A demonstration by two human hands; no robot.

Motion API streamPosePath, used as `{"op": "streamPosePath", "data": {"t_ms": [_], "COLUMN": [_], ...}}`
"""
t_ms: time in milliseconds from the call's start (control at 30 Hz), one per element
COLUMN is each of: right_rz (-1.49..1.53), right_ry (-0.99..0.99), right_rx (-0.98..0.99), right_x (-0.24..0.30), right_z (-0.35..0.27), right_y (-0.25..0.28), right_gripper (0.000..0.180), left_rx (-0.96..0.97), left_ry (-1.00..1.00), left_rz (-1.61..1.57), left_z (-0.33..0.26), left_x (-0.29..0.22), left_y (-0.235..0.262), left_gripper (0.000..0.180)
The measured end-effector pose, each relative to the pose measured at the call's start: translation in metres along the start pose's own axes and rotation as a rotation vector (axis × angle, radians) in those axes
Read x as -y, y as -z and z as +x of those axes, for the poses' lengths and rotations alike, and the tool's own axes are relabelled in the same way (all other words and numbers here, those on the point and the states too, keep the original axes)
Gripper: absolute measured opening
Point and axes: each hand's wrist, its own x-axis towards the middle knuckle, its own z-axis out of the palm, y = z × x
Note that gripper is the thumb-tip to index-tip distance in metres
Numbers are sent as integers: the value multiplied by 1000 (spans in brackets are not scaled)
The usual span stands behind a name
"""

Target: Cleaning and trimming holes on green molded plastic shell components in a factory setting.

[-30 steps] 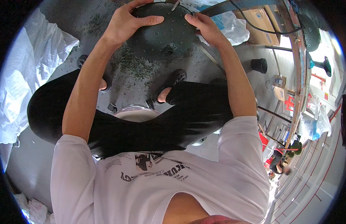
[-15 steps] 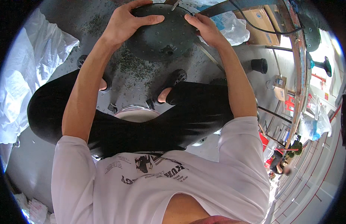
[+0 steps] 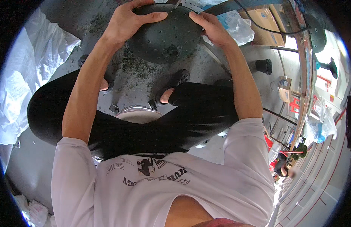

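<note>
- Grey floor [image 3: 221, 75], strewn with fine dark bits just below the disc; seated on a low round stool [image 3: 135, 113], knees spread wide in black trousers.
- White sacks [image 3: 20, 90] heaped on the left side, well apart from both hands.
- Dark round disc [image 3: 164, 34], dotted with small bumps, held out in front, above the floor and between the knees; tilted so that its flat face looks up toward the head. No long axis, being round; a small dark hole near its lower edge.
- Left hand [image 3: 128, 20] laid on the upper left rim, fingers [image 3: 152, 17] spread flat across the face and pointing right, thumb curled over the top edge. Holding by pressure and wrap, not a closed fist.
- Right hand [image 3: 211, 28] on the opposite, right rim, fingers reaching inward to the left, palm against the edge. Also half open, clasping the rim.
- Disc thus lying straight between the two grips, hands facing each other across its width, both about equally near; centre a bit below the line joining the fingertips.
- Small black cup [image 3: 263, 66] standing on the floor at the right, well apart.
</note>
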Motion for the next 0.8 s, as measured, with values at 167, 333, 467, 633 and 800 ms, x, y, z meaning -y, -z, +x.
{"op": "streamPosePath", "data": {"t_ms": [167,333,467,633,800], "right_rz": [98,130,-205,-349,-395], "right_ry": [-16,26,-5,-27,97], "right_rx": [79,80,-9,274,106], "right_x": [-10,14,-50,-21,-36], "right_z": [10,-6,10,13,0], "right_y": [26,0,-8,3,-10], "right_gripper": [70,78,84,92,100], "left_rx": [20,113,122,249,352], "left_ry": [-18,-138,-26,-13,-62], "left_rz": [-56,148,134,101,270], "left_z": [3,2,14,8,16], "left_x": [-26,2,48,57,48], "left_y": [-3,11,-12,2,3], "left_gripper": [78,72,69,70,70]}}
